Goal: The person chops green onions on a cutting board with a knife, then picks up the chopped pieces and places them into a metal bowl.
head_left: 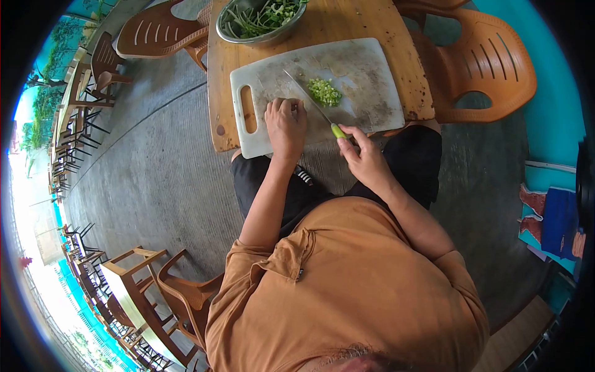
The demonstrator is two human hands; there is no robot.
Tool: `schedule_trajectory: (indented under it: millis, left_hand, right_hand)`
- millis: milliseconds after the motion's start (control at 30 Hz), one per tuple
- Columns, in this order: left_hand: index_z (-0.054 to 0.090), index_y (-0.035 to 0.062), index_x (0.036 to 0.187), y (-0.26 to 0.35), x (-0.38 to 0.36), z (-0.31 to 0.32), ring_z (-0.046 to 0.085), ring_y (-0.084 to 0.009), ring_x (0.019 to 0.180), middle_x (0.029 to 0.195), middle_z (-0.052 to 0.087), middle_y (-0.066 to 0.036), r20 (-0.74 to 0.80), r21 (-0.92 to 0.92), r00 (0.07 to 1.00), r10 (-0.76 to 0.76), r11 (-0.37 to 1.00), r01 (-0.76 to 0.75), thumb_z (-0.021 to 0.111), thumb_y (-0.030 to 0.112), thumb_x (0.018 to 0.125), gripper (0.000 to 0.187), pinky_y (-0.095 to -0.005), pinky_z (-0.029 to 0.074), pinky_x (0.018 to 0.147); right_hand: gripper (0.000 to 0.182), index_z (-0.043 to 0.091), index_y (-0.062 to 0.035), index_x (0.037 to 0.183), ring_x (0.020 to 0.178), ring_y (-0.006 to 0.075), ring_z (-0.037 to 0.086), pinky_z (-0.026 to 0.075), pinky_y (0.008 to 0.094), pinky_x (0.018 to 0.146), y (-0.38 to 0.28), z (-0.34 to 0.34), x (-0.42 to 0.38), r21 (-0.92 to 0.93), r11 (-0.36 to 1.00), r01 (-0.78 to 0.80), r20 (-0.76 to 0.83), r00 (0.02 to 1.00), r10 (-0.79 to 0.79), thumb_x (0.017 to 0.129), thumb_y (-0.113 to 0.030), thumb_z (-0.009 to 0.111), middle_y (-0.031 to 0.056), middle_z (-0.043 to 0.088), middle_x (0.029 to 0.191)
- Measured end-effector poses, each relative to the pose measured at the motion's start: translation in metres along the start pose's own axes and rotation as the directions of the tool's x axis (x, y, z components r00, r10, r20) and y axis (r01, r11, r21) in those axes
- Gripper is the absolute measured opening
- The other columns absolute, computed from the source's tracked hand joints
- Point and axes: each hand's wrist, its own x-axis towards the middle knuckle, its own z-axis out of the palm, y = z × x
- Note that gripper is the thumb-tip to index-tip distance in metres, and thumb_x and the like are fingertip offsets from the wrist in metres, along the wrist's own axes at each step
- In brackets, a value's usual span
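Observation:
My right hand (365, 160) is wrapped around the yellow-green handle of a knife (320, 111). The knife's blade lies slantwise over the white cutting board (285, 68), its tip pointing up and left. Just right of the blade is a small heap of chopped green vegetable (324, 92). My left hand (286, 127) rests on the board between the handle slot and the blade, with its fingers curled together. Whatever those fingers may hold is hidden under them.
A metal bowl (260, 38) of long cut greens (263, 17) stands at the table's far side. The wooden table (406, 62) has dark specks along its right edge. Brown plastic chairs (493, 62) flank it, and a wooden chair (186, 297) stands behind me on the left.

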Motion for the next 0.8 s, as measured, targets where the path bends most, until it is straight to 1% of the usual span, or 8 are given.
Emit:
schedule_trajectory:
  millis: [33,67,133,233,500,667,733,800]
  left_hand:
    - [0.075,0.0052,0.097,0.000,0.000,0.000,0.063,-0.0314,0.097,0.097,0.068,-0.010,0.011,0.002,1.000,0.004,1.000,-0.004,0.076,0.013,0.093,0.009,-0.0451,0.047,0.091]
    - [0.075,0.0056,0.097,0.001,0.001,0.000,0.064,-0.0312,0.097,0.096,0.068,-0.009,0.023,0.004,1.000,0.008,1.000,-0.008,0.076,0.014,0.093,0.009,-0.0449,0.047,0.092]
    - [0.076,0.0060,0.098,0.002,0.002,0.001,0.064,-0.0309,0.098,0.097,0.068,-0.009,0.025,0.010,0.999,0.033,0.999,-0.033,0.076,0.014,0.093,0.009,-0.0448,0.046,0.092]
    - [0.077,0.0067,0.100,0.002,0.003,0.005,0.064,-0.0303,0.100,0.098,0.068,-0.008,0.034,0.031,0.997,0.065,0.997,-0.066,0.077,0.014,0.092,0.011,-0.0445,0.046,0.093]
    - [0.077,0.0063,0.103,0.005,0.001,0.001,0.065,-0.0303,0.104,0.100,0.070,-0.008,0.060,0.034,0.996,0.069,0.997,-0.071,0.077,0.014,0.092,0.014,-0.0443,0.047,0.096]
    - [0.078,0.0055,0.099,0.005,0.003,0.001,0.066,-0.0302,0.101,0.097,0.070,-0.008,0.089,0.017,0.996,0.003,1.000,-0.005,0.077,0.015,0.091,0.012,-0.0443,0.047,0.095]
    - [0.078,0.0054,0.098,0.005,0.003,0.002,0.066,-0.0302,0.101,0.096,0.070,-0.008,0.083,0.016,0.997,0.004,1.000,-0.005,0.077,0.016,0.091,0.012,-0.0446,0.047,0.095]
    - [0.078,0.0053,0.098,0.004,0.003,0.002,0.066,-0.0303,0.101,0.096,0.070,-0.009,0.079,0.015,0.997,0.004,1.000,-0.005,0.077,0.016,0.091,0.013,-0.0448,0.047,0.095]
  right_hand:
    - [0.031,0.063,-0.0021,0.134,0.092,0.0329,0.078,0.059,0.0397,0.080,-0.004,-0.005,-0.005,0.052,0.997,-0.064,0.028,0.998,0.063,0.110,-0.022,0.064,0.0201,0.077,0.105]
    - [0.031,0.063,-0.0021,0.134,0.092,0.0329,0.078,0.059,0.0397,0.080,-0.008,-0.010,-0.008,0.052,0.997,-0.063,0.026,0.998,0.062,0.110,-0.022,0.064,0.0201,0.077,0.105]
    - [0.031,0.063,-0.0011,0.134,0.081,0.0213,0.074,0.058,0.0358,0.075,-0.011,-0.017,-0.014,0.154,0.974,-0.168,0.096,0.983,0.154,0.111,-0.022,0.063,0.0144,0.073,0.092]
    - [0.032,0.062,-0.0003,0.135,0.077,0.0167,0.071,0.057,0.0339,0.073,-0.017,-0.020,-0.020,0.176,0.972,-0.153,0.077,0.987,0.142,0.111,-0.022,0.063,0.0116,0.070,0.087]
    - [0.034,0.061,0.0019,0.136,0.080,0.0186,0.073,0.057,0.0342,0.075,-0.019,-0.022,-0.024,0.148,0.979,-0.142,0.069,0.989,0.133,0.111,-0.021,0.063,0.0132,0.072,0.090]
    - [0.034,0.061,0.0021,0.136,0.085,0.0203,0.075,0.058,0.0352,0.080,-0.027,-0.026,-0.027,0.089,0.985,-0.147,0.074,0.987,0.140,0.111,-0.020,0.063,0.0156,0.074,0.095]
    - [0.035,0.061,0.0025,0.136,0.099,0.0291,0.078,0.059,0.0383,0.088,-0.029,-0.026,-0.029,0.055,0.989,-0.136,0.076,0.988,0.132,0.110,-0.020,0.064,0.0214,0.076,0.108]
    - [0.035,0.062,0.0023,0.136,0.107,0.0337,0.076,0.058,0.0400,0.092,-0.021,-0.023,-0.031,0.037,0.994,-0.106,0.063,0.993,0.104,0.109,-0.020,0.065,0.0237,0.076,0.115]
